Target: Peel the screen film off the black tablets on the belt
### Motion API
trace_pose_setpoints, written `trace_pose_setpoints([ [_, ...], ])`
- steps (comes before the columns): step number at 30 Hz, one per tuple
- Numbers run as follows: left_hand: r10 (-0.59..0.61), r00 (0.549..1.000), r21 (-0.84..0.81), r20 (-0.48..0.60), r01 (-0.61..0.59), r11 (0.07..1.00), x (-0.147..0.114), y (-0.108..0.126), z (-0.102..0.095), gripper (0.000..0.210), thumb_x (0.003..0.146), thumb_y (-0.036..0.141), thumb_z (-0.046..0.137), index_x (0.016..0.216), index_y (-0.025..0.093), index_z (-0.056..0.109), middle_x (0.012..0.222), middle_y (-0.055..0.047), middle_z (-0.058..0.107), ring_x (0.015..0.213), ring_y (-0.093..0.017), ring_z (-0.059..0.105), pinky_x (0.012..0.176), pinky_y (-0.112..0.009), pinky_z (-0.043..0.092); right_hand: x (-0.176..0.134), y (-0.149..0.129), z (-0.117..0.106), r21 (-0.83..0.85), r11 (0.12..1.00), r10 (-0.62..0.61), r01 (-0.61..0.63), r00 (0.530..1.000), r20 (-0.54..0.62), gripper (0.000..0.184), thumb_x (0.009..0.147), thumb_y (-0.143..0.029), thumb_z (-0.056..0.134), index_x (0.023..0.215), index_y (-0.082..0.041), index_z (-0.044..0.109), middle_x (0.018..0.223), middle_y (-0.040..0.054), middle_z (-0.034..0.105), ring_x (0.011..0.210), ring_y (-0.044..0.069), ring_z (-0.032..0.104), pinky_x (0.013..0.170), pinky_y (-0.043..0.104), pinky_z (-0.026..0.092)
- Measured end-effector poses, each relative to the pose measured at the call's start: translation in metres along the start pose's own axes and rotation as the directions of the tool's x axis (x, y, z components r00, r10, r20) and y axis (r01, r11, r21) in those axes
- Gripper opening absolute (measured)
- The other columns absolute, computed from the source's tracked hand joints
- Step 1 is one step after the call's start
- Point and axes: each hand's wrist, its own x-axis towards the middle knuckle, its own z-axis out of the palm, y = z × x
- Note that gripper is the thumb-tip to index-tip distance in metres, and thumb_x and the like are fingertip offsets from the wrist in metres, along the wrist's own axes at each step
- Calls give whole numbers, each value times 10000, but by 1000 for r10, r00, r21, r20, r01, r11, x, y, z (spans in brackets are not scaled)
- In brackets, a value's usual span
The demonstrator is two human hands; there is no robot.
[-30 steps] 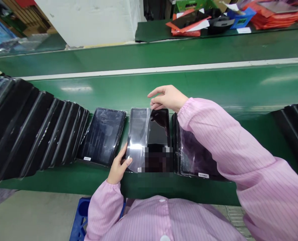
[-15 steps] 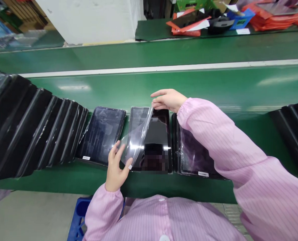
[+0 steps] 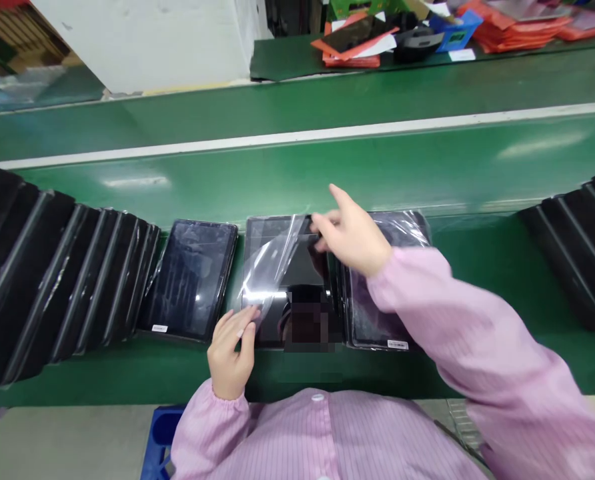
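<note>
Right hand shifted, film between it and left hand, tablet beneath

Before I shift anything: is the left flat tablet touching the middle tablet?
Apart: the head view shows green surface between the left flat tablet and middle tablet.

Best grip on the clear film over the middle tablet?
Probably the film's far right corner, pinched from the right: its right edge looks raised off the tablet there, and the left hand is at the near end.

The near bench has three face-up tablets, one lifted clear film and two leaning rows of black slabs.
</note>
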Motion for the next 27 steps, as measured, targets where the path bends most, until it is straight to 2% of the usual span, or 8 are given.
trace_pose_setpoints([
  [1,-35,999,-39,-12,34,999,-1,0,2,315,929,113,519,1161,237,692,992,-25,778,992,-206,715,1000,-414,487,-27,6,-3,-281,952,-138,121,990,-41,610,965,-207,517,1527,-113,301,683,16,688,585,196,660,523,292,487],
  [2,-71,997,-74,-18,69,995,-2,-1,3,310,938,122,507,1164,226,692,988,-25,779,998,-205,712,1013,-420,484,-55,14,-3,-504,836,-250,219,968,5,540,947,-173,480,1482,-147,411,566,-14,631,472,188,600,461,290,402],
  [3,-105,994,-102,-24,102,990,-3,-2,4,309,946,133,495,1172,216,689,989,-27,779,1008,-204,708,1028,-425,479,-82,22,-2,-622,701,-341,349,930,136,544,899,-110,461,1439,-174,481,507,-30,591,394,176,540,420,290,307],
  [5,-175,984,-142,-42,167,976,-6,-4,6,312,963,156,471,1187,198,685,975,-30,782,1028,-206,701,1050,-431,466,-126,41,5,-626,486,-398,609,793,462,657,788,-25,464,1419,-202,509,525,-30,605,362,160,511,413,307,201],
  [7,-222,972,-167,-71,208,964,-6,-5,8,305,971,181,462,1167,180,695,924,-32,787,1017,-212,702,1043,-434,470,-152,56,14,-612,387,-366,690,724,584,655,783,-13,472,1406,-209,526,539,-28,609,385,156,523,424,320,171],
  [12,-224,968,-132,-111,209,969,-5,-5,11,286,965,241,476,1047,173,742,876,-50,784,971,-237,704,946,-433,517,-166,74,21,-674,314,-352,669,741,571,590,842,-16,453,1395,-196,547,537,-18,585,410,163,541,435,329,195],
  [19,-226,963,-88,-147,215,973,-4,-5,13,293,962,265,481,990,189,763,907,-53,781,982,-230,687,905,-395,521,-186,87,0,-734,264,-336,626,773,538,681,748,47,445,1372,-193,573,493,-41,535,365,146,499,441,328,203],
  [27,-214,962,-91,-172,201,975,-5,-8,15,297,960,266,485,954,187,771,923,-58,780,980,-226,689,905,-384,517,-185,87,7,-703,273,-389,657,744,544,609,831,16,427,1379,-208,568,501,-39,544,383,149,495,442,327,213],
])
